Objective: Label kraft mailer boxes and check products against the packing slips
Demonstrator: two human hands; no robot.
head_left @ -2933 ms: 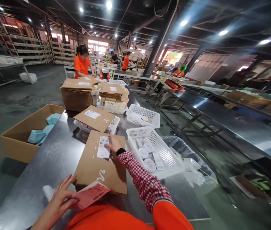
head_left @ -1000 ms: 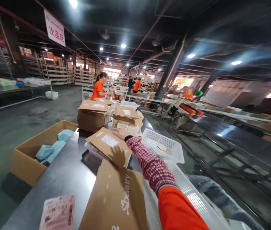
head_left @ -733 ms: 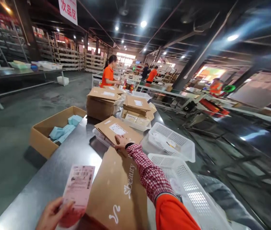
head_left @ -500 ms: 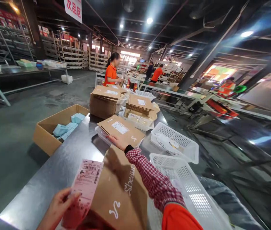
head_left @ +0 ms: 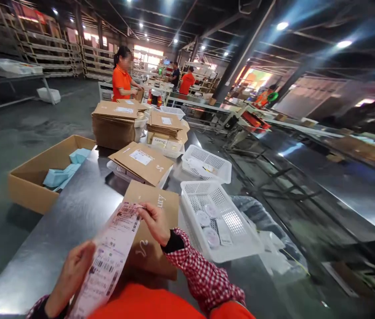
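A long strip of printed shipping labels (head_left: 110, 257) runs between my hands, tilted above the metal table. My left hand (head_left: 74, 270) is closed on its left edge, partway down. At the strip's top right corner, my right hand (head_left: 154, 221) pinches it between thumb and fingers. Beneath and behind the strip lies a brown cardboard mailer (head_left: 160, 252) with white lettering, partly covered by the labels and my right hand. Just beyond it, a flat mailer with a white label (head_left: 142, 161) rests with others on a white basket.
White perforated baskets (head_left: 220, 221) stand on the right, the nearest holding round containers. Stacked mailers (head_left: 116, 128) rise farther back. A cardboard box (head_left: 31, 190) with light blue packets sits left of the metal table (head_left: 51, 248). A person in orange (head_left: 121, 82) stands beyond the stacks.
My right hand has come back from the labelled mailer and now grips the label strip's top corner. More of the strip shows. The view has swung to the right.
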